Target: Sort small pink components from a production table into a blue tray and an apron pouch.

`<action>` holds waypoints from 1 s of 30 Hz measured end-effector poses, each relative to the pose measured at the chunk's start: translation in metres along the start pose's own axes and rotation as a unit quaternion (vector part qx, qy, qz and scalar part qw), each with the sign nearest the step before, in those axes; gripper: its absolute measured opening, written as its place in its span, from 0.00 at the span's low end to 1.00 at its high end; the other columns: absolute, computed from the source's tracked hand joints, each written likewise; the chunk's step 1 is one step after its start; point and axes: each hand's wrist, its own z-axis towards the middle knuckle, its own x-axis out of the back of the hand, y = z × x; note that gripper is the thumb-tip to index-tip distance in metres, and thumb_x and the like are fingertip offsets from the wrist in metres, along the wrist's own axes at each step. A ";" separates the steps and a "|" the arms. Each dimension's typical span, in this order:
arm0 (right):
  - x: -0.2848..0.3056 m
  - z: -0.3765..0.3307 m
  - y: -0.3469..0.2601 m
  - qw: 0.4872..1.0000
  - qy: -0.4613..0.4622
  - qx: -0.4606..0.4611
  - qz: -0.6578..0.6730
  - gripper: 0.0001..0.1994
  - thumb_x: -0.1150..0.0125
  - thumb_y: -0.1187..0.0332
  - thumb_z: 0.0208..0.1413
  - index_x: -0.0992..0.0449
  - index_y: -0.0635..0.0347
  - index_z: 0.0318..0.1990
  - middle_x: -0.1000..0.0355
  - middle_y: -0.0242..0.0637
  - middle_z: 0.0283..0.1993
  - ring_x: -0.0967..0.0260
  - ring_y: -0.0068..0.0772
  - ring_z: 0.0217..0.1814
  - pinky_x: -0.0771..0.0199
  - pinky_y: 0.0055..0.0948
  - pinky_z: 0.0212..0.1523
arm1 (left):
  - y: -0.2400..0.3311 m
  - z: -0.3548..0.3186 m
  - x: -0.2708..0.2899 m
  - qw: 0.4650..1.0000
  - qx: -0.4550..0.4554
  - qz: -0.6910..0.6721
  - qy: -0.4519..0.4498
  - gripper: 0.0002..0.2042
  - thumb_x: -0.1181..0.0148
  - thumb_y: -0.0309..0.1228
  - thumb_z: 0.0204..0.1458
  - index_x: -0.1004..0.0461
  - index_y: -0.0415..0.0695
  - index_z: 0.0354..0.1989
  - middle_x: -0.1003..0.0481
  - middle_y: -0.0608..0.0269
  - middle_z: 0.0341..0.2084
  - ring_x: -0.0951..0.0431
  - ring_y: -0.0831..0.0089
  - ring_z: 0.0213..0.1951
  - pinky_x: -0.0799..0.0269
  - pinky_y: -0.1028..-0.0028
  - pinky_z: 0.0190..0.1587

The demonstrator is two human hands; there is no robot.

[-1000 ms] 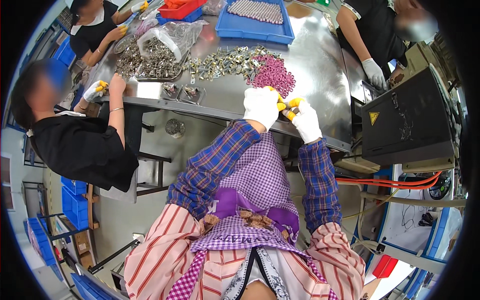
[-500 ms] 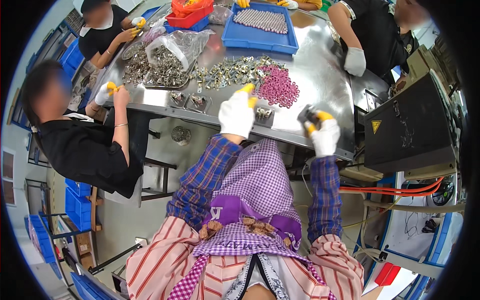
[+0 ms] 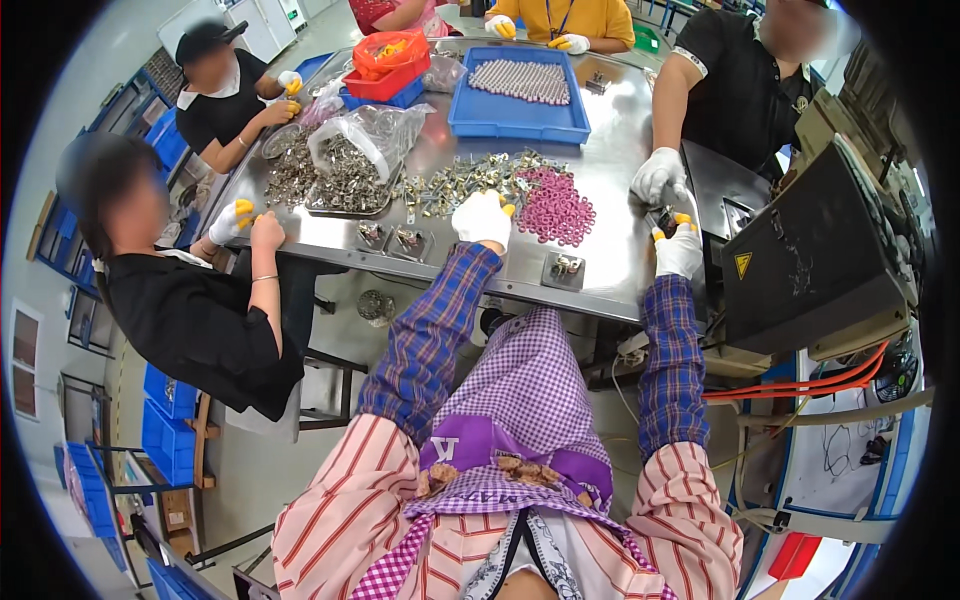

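My left hand point(image 3: 483, 218), in a white glove with yellow fingertips, is over the near edge of a pile of small metal parts point(image 3: 450, 185). Its fingers are bent together; what they pinch, if anything, is hidden. Pink rings point(image 3: 556, 205) lie heaped just to its right. My right hand point(image 3: 678, 250), gloved alike, grips a small dark block with metal pieces point(image 3: 661, 220) near the table's right end. A co-worker's white-gloved hand point(image 3: 660, 177) is right at the block's far side. A similar dark block with metal parts point(image 3: 563, 269) sits at the table's near edge.
Two more small blocks point(image 3: 405, 242) stand left along the near edge. Farther back are a bag of metal parts point(image 3: 385, 150), a blue tray point(image 3: 520, 125) and a red basket point(image 3: 385, 85). A black machine box point(image 3: 815, 240) stands at the right. Co-workers sit around the steel table.
My right hand has carried the dark block right and forward. The co-worker's gloved hand has come to meet it. My left hand has shifted from beside the rings to the metal parts.
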 end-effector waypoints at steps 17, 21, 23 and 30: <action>0.048 -0.037 -0.062 0.994 -0.014 -0.025 -0.109 0.20 0.39 0.55 0.49 0.27 0.47 0.50 0.29 0.38 0.43 0.30 0.35 0.38 0.28 0.31 0.39 | -0.028 0.000 0.018 0.997 -0.056 0.029 0.048 0.09 0.46 0.38 0.50 0.25 0.48 0.35 0.24 0.58 0.32 0.24 0.58 0.30 0.30 0.63 0.33; 0.030 -0.066 -0.088 0.989 -0.076 0.126 -0.003 0.17 0.39 0.56 0.50 0.23 0.50 0.46 0.27 0.39 0.39 0.30 0.39 0.39 0.29 0.31 0.42 | -0.019 -0.039 0.021 0.993 -0.044 -0.098 0.044 0.10 0.45 0.38 0.49 0.24 0.48 0.35 0.25 0.58 0.32 0.25 0.58 0.28 0.30 0.64 0.32; 0.025 -0.072 -0.090 0.972 -0.107 0.201 0.051 0.16 0.40 0.56 0.50 0.22 0.51 0.44 0.26 0.39 0.37 0.30 0.41 0.39 0.30 0.31 0.43 | -0.010 -0.057 0.018 0.975 -0.024 -0.216 0.034 0.10 0.45 0.38 0.49 0.23 0.46 0.32 0.26 0.58 0.30 0.26 0.59 0.26 0.31 0.64 0.30; 0.023 -0.082 -0.083 0.972 -0.091 0.207 0.061 0.11 0.39 0.58 0.48 0.20 0.53 0.35 0.26 0.37 0.37 0.30 0.39 0.33 0.29 0.33 0.38 | -0.009 -0.097 -0.001 0.988 -0.079 -0.090 0.099 0.12 0.42 0.38 0.47 0.22 0.49 0.38 0.26 0.61 0.30 0.27 0.61 0.27 0.32 0.66 0.31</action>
